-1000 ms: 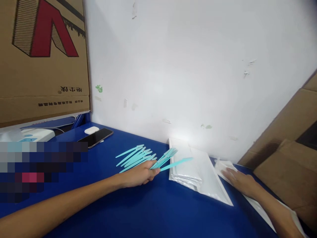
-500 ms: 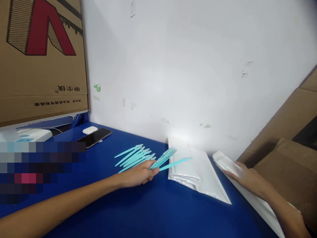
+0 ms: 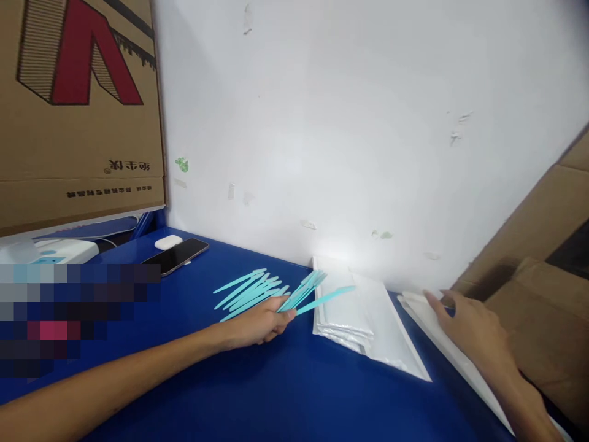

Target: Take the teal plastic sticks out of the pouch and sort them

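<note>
Our right hand (image 3: 478, 331) has shifted over the white mailers (image 3: 426, 310) beneath it, grip unclear; our left hand (image 3: 260, 321) clamps gathered turquoise plastic sticks (image 3: 302, 294), with loose ones (image 3: 239, 282) ungathered beyond its knuckles

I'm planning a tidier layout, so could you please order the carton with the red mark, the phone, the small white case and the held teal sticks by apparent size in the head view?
1. Carton
2. Phone and teal sticks: too alike to rank
3. White case
</note>
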